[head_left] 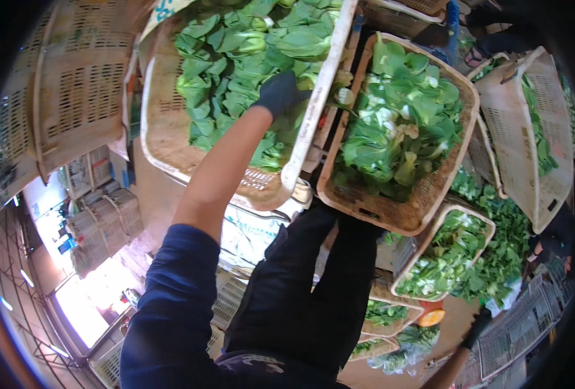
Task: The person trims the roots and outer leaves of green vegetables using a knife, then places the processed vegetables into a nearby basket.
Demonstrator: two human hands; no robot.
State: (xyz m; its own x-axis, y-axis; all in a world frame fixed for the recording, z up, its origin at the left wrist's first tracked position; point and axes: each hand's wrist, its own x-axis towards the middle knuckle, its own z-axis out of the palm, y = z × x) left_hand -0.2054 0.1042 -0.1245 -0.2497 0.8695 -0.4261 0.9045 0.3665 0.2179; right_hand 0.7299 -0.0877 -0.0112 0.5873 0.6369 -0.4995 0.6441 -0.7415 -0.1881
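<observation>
From my end, I have the left hand [279, 92] down among the leafy greens [226, 78] in the large crate [312, 107], just inside its pale right rim. The hand wears a dark glove with its back toward me, the fingers bent and partly lost against the leaves. I can't make out whether they pinch a stem or merely rest there, so I won't claim a grasp. The right hand [478, 326], also dark-gloved, is far out at the lower right, near a white plastic bag [504, 298]; it is too small and distorted there for me to say whether it grips anything.

The greens I'm concerned with are broad-leafed heads, spread over most of the large crate, with some bare floor toward its near end. Just to its right stands a smaller tan crate [430, 181] holding a heap of similar heads [397, 123], more jumbled, with pale stems facing up. Beyond its near right corner sits a white-rimmed crate [491, 230], also loaded with greens.

I judge the step in hand to be picking or arranging heads in the large crate. The next move, as I see it, calls for settling the fingers around 1 head near its base, then lifting gently enough to keep the leaves whole and clear the rim.
</observation>
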